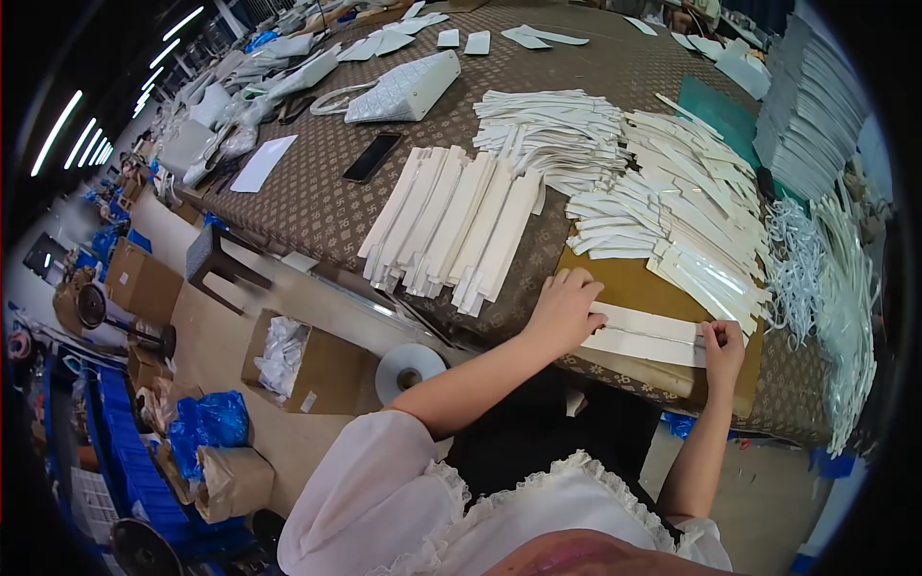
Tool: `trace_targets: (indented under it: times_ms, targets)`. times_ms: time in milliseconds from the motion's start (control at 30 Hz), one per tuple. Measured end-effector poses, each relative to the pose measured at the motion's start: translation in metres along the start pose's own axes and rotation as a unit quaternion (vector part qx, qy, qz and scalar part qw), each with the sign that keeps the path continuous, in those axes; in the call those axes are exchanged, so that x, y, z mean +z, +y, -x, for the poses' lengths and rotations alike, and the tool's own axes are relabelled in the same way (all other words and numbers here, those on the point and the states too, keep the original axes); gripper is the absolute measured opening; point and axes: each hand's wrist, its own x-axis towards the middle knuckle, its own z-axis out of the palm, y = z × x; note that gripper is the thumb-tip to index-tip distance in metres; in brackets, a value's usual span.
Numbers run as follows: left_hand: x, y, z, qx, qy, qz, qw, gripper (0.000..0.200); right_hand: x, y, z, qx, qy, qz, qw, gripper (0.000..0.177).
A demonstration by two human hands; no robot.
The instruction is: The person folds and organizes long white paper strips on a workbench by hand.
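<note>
A white strip (pixel 648 334) with a thin line along its middle lies across the brown board (pixel 600 271) in front of me. My left hand (pixel 565 309) is at the strip's left end, fingers bent and pressed down on it. At the right end, my right hand (pixel 722 348) pinches the strip between thumb and fingers. Beyond the board spreads a heap of cream strips (pixel 691 206). Left of my left hand, neat rows of flat white strips (pixel 451 221) lie side by side on the patterned cloth.
A black phone (pixel 373 157), a white sheet (pixel 263 163) and a quilted white bag (pixel 408 88) lie farther left. White cords (pixel 795 259) hang at the right edge, near a tall grey stack (pixel 812 96). Another person (pixel 706 12) is at the far side.
</note>
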Motion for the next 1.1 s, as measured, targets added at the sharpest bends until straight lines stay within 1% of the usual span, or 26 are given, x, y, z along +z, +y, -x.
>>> trace_targets:
  times_ms: [100, 167, 200, 267, 300, 367, 400, 433, 467, 533, 600, 667, 700, 733, 767, 800, 833, 867, 900, 933, 967, 1000, 1100]
  targets:
    - [0.008, -0.008, -0.002, -0.007, -0.02, -0.003, 1.0, 0.027, -0.006, 0.001, -0.003, 0.01, -0.016, -0.016, 1.0, 0.014]
    - [0.01, -0.011, -0.006, -0.01, -0.037, -0.001, 0.999, 0.026, -0.012, -0.002, -0.006, 0.055, -0.073, -0.053, 0.994, 0.013]
    - [0.006, -0.01, -0.011, -0.064, -0.093, 0.063, 0.992, 0.025, -0.016, -0.003, -0.006, 0.082, -0.1, -0.071, 0.989, 0.012]
    - [-0.001, -0.006, -0.019, -0.166, -0.208, 0.187, 0.946, 0.021, -0.024, -0.009, -0.003, 0.08, -0.098, -0.07, 0.99, 0.01]
    - [-0.004, -0.003, -0.02, -0.163, -0.216, 0.191, 0.944, 0.021, -0.028, -0.013, -0.002, 0.07, -0.099, -0.07, 0.99, 0.008]
    - [-0.012, 0.002, -0.022, -0.052, -0.101, 0.163, 0.98, 0.018, -0.034, -0.024, -0.002, 0.066, -0.097, -0.069, 0.991, 0.008]
    - [-0.014, 0.003, -0.02, 0.004, -0.043, 0.148, 0.988, 0.017, -0.035, -0.031, -0.001, -0.045, -0.032, -0.044, 0.998, 0.009]
    - [-0.014, 0.001, -0.016, 0.005, -0.052, 0.154, 0.987, 0.017, -0.037, -0.037, 0.002, -0.154, 0.031, -0.016, 0.987, 0.011]
    - [-0.013, -0.001, -0.011, 0.053, -0.029, 0.133, 0.989, 0.018, -0.039, -0.039, 0.007, -0.261, 0.092, 0.015, 0.961, 0.013]
    - [-0.008, -0.005, -0.003, 0.15, 0.02, 0.093, 0.984, 0.02, -0.037, -0.031, 0.021, -0.238, 0.078, 0.046, 0.967, 0.015]
    - [0.001, -0.011, 0.012, 0.145, 0.006, 0.105, 0.984, 0.021, -0.027, -0.023, 0.028, -0.217, 0.05, 0.086, 0.971, 0.02]
    - [0.007, -0.017, 0.022, 0.131, -0.011, 0.116, 0.985, 0.025, -0.017, -0.024, 0.056, -0.182, 0.105, 0.069, 0.975, 0.021]
    - [0.007, -0.016, 0.019, 0.131, -0.01, 0.117, 0.984, 0.025, -0.011, -0.028, 0.073, -0.255, 0.099, 0.051, 0.96, 0.019]
    - [0.006, -0.014, 0.019, 0.101, 0.002, 0.139, 0.985, 0.026, -0.002, -0.035, 0.094, -0.326, 0.088, 0.032, 0.941, 0.018]
    - [0.005, -0.012, 0.019, 0.07, 0.015, 0.159, 0.985, 0.027, 0.013, -0.04, 0.115, -0.361, 0.015, 0.013, 0.932, 0.017]
    - [0.003, -0.012, 0.019, 0.04, 0.031, 0.176, 0.983, 0.028, 0.026, -0.046, 0.132, -0.372, -0.128, 0.02, 0.919, 0.011]
    - [0.004, -0.012, 0.02, 0.037, 0.036, 0.171, 0.984, 0.028, 0.043, -0.05, 0.141, -0.347, -0.24, -0.006, 0.907, 0.008]
    - [0.006, -0.012, 0.021, 0.047, 0.041, 0.152, 0.986, 0.028, 0.06, -0.047, 0.148, -0.32, -0.347, -0.032, 0.881, 0.008]
    - [0.009, -0.011, 0.022, 0.057, 0.047, 0.131, 0.989, 0.028, 0.081, -0.025, 0.156, -0.326, -0.35, -0.036, 0.877, 0.008]
    - [0.01, -0.012, 0.022, 0.068, 0.052, 0.111, 0.99, 0.027, 0.108, 0.006, 0.164, -0.184, -0.48, -0.047, 0.856, 0.011]
    - [0.009, -0.013, 0.021, 0.066, 0.056, 0.105, 0.991, 0.027, 0.124, 0.022, 0.166, -0.034, -0.593, -0.052, 0.803, 0.016]
    - [0.009, -0.013, 0.022, 0.067, 0.056, 0.099, 0.991, 0.027, 0.129, 0.021, 0.163, -0.037, -0.596, -0.052, 0.801, 0.016]
    - [0.012, -0.013, 0.025, 0.067, 0.055, 0.091, 0.992, 0.026, 0.142, 0.02, 0.154, 0.001, -0.677, -0.003, 0.736, 0.022]
